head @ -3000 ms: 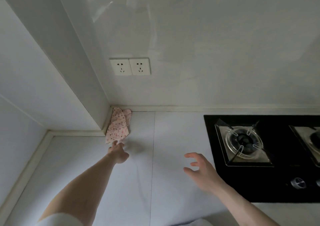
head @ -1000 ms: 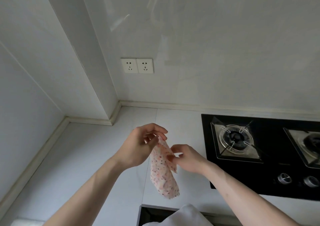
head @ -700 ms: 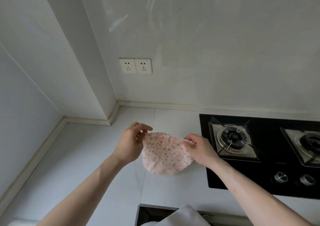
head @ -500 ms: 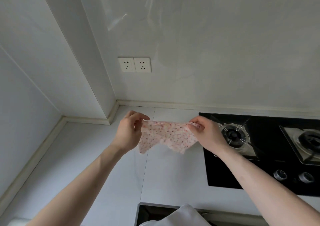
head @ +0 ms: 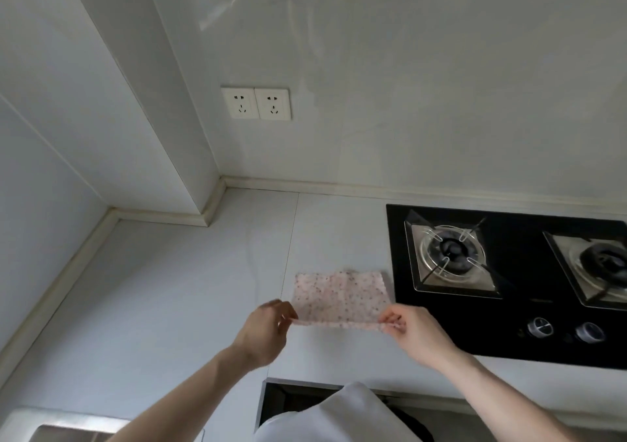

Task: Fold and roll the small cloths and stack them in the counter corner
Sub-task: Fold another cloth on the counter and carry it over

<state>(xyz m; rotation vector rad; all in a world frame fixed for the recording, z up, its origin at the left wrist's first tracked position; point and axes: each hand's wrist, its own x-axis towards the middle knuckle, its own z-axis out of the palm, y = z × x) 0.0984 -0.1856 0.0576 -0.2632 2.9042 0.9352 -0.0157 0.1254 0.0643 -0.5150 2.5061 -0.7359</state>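
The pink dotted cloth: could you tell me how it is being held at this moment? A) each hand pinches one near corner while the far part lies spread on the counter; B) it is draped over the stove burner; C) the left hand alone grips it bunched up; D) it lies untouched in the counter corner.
A: the left hand and right hand each pinch a near corner of the cloth, whose far part lies spread flat on the counter beside the stove.

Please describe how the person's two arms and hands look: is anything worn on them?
Both forearms are bare up to the frame's lower edge; no sleeve cuff shows on them. The left hand and the right hand carry no gloves, and no ring, watch or bracelet is visible. A white garment shows low between the arms.
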